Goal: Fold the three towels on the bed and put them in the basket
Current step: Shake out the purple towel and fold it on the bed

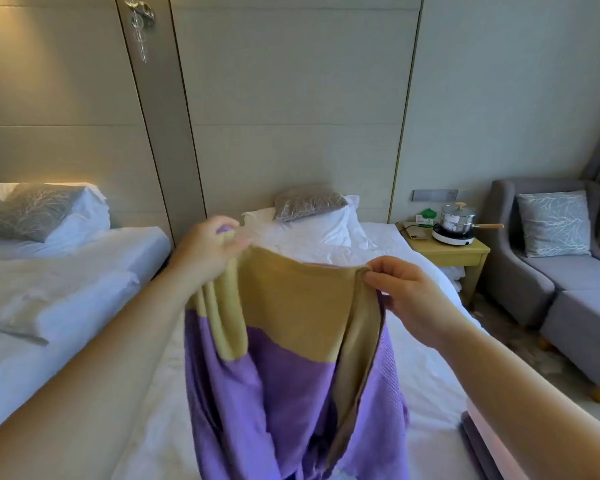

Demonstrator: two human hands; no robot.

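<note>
I hold a purple towel with a tan band [291, 341] up in the air over the white bed [423, 368]. My left hand [205, 251] pinches its upper left corner, and my right hand [406, 292] pinches the upper right corner. The towel hangs down between my arms in loose folds, its lower part running out of the frame. A folded pink and grey cloth [482, 441] lies at the bed's right edge, partly behind my right forearm. No basket is in view.
A second white bed [49, 306] stands to the left across a narrow gap. At the right of the bed head, a wooden nightstand [458, 251] carries a pot on a small cooker [456, 225]. A grey armchair [561, 278] stands at the far right.
</note>
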